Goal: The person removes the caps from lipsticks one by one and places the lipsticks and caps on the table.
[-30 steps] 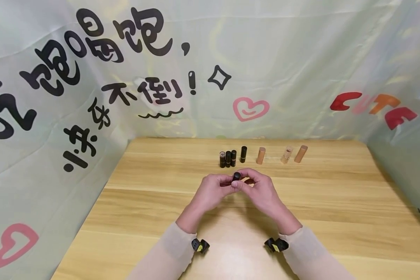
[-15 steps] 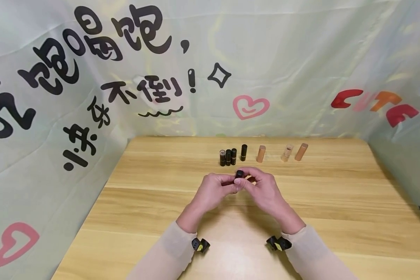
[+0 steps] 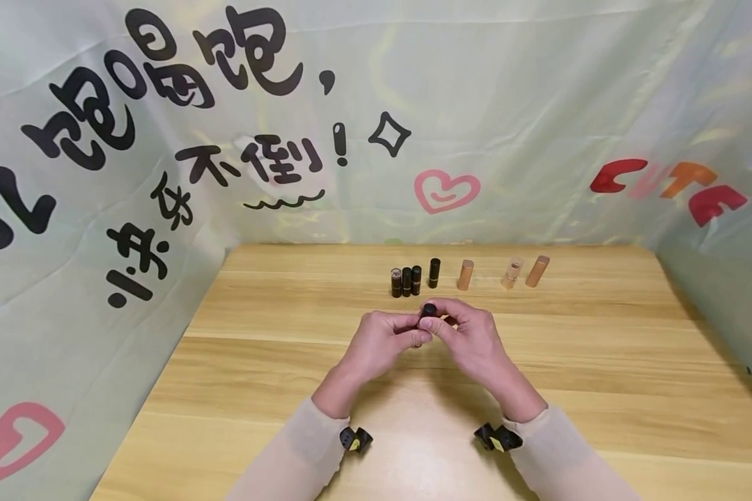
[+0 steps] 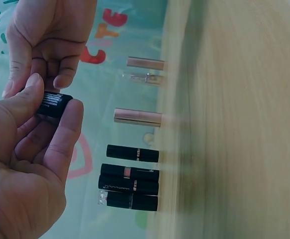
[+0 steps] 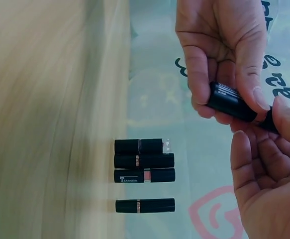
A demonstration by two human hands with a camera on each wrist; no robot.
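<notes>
A black lipstick tube (image 3: pixel 429 310) is held between both hands over the table, tilted in the head view. My left hand (image 3: pixel 379 342) grips its lower part, where small white print shows on the lipstick (image 4: pixel 54 103) in the left wrist view. At the other end, the thumb and fingers of my right hand (image 3: pixel 473 341) pinch the tube. Around its middle runs a coppery band, seen on the lipstick (image 5: pixel 234 105) in the right wrist view. Whether the two halves are apart cannot be seen.
Beyond the hands stand several black lipsticks (image 3: pixel 406 282), one of them slightly apart (image 3: pixel 435 273). To their right are a rose-gold lipstick (image 3: pixel 466 275), a clear-capped tube (image 3: pixel 512 273) and another rose-gold lipstick (image 3: pixel 537 271). A printed cloth (image 3: pixel 514 104) hangs behind the wooden table (image 3: pixel 601 348).
Both hands keep hold of the lipstick. Its upper end and the right hand have shifted slightly to the right since a second ago. The standing lipsticks stay in place.
</notes>
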